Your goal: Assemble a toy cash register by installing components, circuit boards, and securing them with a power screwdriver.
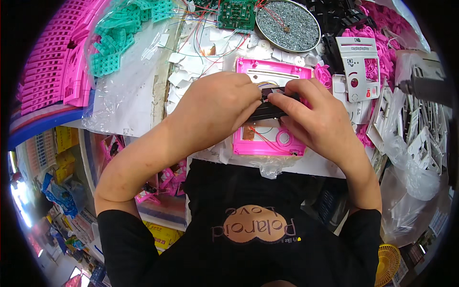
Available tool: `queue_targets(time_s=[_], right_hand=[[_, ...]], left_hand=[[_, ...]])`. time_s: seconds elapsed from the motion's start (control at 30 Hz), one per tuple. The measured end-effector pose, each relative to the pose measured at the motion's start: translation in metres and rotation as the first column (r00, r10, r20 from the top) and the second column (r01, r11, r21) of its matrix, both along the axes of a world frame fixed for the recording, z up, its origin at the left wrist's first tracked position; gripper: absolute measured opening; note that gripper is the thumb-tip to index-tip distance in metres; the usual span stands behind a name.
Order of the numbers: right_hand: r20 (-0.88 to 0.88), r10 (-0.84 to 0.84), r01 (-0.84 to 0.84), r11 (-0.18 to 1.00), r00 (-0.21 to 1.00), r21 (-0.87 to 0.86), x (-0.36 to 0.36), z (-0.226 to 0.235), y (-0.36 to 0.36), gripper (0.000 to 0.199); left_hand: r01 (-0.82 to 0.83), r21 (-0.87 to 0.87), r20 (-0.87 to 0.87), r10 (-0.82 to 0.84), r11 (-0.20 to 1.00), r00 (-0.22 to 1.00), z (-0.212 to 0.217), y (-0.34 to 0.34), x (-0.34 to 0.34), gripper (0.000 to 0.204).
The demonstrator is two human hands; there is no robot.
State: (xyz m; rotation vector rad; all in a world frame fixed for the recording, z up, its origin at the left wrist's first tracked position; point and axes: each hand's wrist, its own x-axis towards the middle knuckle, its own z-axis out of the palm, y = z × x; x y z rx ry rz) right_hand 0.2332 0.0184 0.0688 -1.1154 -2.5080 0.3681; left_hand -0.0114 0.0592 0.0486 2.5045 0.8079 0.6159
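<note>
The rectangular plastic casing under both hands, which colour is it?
The rectangular plastic casing is bright pink, best seen in the head view.

The surface (319, 163) is white, and at its near edge I can see a bright pink casing (267, 149) with a copper-brown patch (248, 133), plus a plain black part (267, 113) over it. Toward the left edge come dotted teal pieces (112, 45) and hot-pink panels (48, 52) in a grid pattern; toward the far edge, a green circuit board (236, 15) and glinting silver-grey screws (299, 34); toward the right, a white panel (358, 75) printed with black and pinkish-red icons.
</note>
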Motion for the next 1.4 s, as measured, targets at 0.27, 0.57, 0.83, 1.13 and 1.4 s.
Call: queue_targets(time_s=[0.27, 0.57, 0.83, 1.13, 1.4], right_hand=[[-0.064, -0.027, 0.025, 0.999, 0.998, -0.033, 0.0, -0.002, 0.0, 0.045], [-0.071, -0.006, 0.006, 1.0, 0.997, -0.011, 0.001, -0.005, 0.005, 0.049], [-0.083, 0.001, -0.008, 0.996, 0.997, -0.085, 0.002, -0.004, 0.007, 0.049], [0.065, 0.0, 0.004, 0.999, 0.998, -0.053, -0.002, 0.005, 0.006, 0.041], [0.354, -0.086, 0.051, 0.993, 0.931, 0.108, -0.026, 0.022, -0.012, 0.039]], left_hand=[[-0.006, -0.229, 0.144, 0.04, 0.973, 0.989, -0.009, 0.007, 0.0, 0.008], [0.108, -0.228, 0.217, -0.058, 0.968, 0.975, -0.011, 0.02, -0.003, 0.008], [0.043, -0.368, 0.188, 0.029, 0.929, 0.982, -0.004, 0.016, -0.002, 0.009], [-0.049, -0.425, 0.104, 0.103, 0.904, 0.989, 0.004, 0.015, 0.004, 0.013], [-0.069, -0.429, 0.081, 0.114, 0.901, 0.99, 0.0, 0.012, 0.005, 0.014]])
